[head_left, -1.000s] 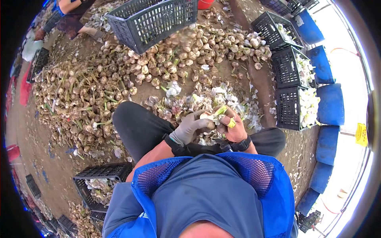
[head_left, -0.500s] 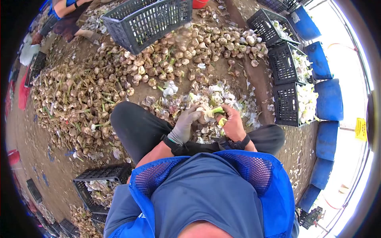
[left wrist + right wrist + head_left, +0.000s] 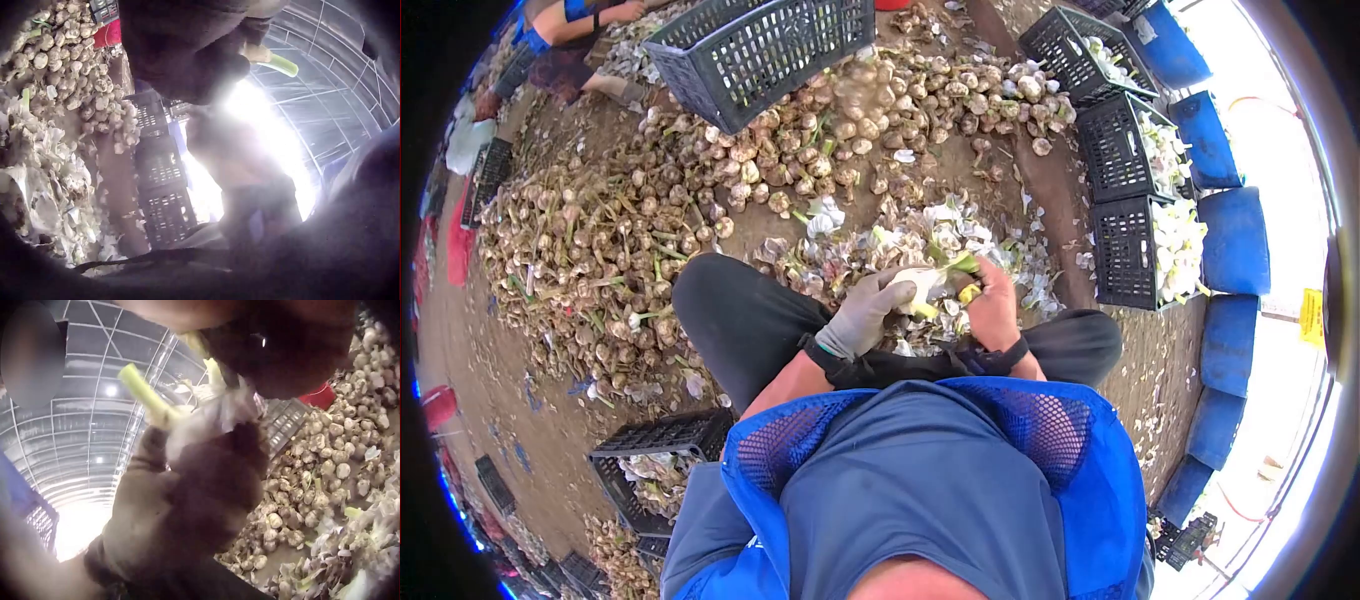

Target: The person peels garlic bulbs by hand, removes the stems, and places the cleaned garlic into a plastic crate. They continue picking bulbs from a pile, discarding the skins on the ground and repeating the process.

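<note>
My left hand (image 3: 863, 315), in a grey glove, grips a garlic bulb (image 3: 915, 284) above my lap. White skin shows on the bulb, and a pale green stem (image 3: 145, 390) sticks out of it in the right wrist view. Close against the bulb's stem side, my right hand (image 3: 993, 310) has its fingers curled and pinches the garlic skin (image 3: 215, 372). A yellow-green bit (image 3: 969, 293) shows at its fingers. In the left wrist view the dark glove hides most of the bulb. A heap of peeled skins (image 3: 950, 225) lies on the ground just beyond both hands.
Unpeeled garlic bulbs (image 3: 580, 240) spread across the ground ahead and left. A black crate (image 3: 760, 60) stands beyond them. Crates of white garlic (image 3: 1128, 250) line the right side beside blue barrels (image 3: 1235, 240). Another crate (image 3: 655, 470) sits at the left. A person (image 3: 565, 40) is far left.
The bulb has turned in the left hand and now shows more white skin. The right hand has shifted its hold about the stem and drawn slightly to the right.
</note>
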Tool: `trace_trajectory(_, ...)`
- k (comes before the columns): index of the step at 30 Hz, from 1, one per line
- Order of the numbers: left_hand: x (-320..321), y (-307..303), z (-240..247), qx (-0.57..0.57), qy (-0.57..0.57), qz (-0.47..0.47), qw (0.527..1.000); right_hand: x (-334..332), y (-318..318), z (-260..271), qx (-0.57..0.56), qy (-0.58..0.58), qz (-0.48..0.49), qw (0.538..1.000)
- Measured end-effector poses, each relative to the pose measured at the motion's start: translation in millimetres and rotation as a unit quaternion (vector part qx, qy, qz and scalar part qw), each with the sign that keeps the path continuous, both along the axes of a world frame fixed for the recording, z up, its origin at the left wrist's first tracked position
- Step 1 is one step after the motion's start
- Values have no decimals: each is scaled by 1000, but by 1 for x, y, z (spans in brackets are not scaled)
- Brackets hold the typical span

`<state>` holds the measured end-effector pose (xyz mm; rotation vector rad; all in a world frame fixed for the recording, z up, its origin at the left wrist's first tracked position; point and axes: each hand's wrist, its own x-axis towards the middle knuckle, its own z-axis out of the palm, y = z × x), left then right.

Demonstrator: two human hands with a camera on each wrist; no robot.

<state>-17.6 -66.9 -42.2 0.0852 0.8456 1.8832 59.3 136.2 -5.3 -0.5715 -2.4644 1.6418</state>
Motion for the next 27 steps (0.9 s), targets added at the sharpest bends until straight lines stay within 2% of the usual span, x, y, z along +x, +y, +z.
trace_trajectory(2,4,3,-1,-3,-4,19,1000,3,15,-10,4,-23,-12,1000)
trace_trajectory(6,0,6,8,-22,-25,29,999,0,21,-7,-78,13,-85,993)
trace_trajectory(8,-3,7,12,-27,-35,23,999,-6,30,-6,-141,68,-213,964)
trace_trajectory(9,-3,5,9,-29,-35,23,999,-9,38,-5,-215,109,-234,942)
trace_trajectory(10,-4,2,1,3,-41,25,999,-8,51,-8,-179,84,-206,958)
trace_trajectory(11,-4,1,-5,34,-48,27,998,-4,54,-9,-68,31,-139,988)
trace_trajectory(12,-4,3,-7,33,-47,27,998,-3,51,-3,45,-22,-68,996)
trace_trajectory(13,-3,5,-9,9,-43,43,998,1,48,-4,44,-22,-69,996)
trace_trajectory(15,-1,11,2,-31,-49,74,996,9,42,-5,236,-4,58,970)
trace_trajectory(16,1,14,1,-31,-51,77,995,6,34,5,236,-5,61,970)
trace_trajectory(18,3,18,-2,-65,-14,90,994,3,14,33,141,9,85,986)
trace_trajectory(20,3,19,7,-68,7,77,995,0,-1,41,123,9,108,987)
trace_trajectory(22,1,18,12,-42,68,18,997,-2,-7,36,209,74,138,965)
trace_trajectory(23,3,20,14,-36,63,33,997,-4,-9,37,230,95,137,959)
trace_trajectory(27,7,14,-11,-115,117,29,986,-2,-8,30,270,63,171,945)
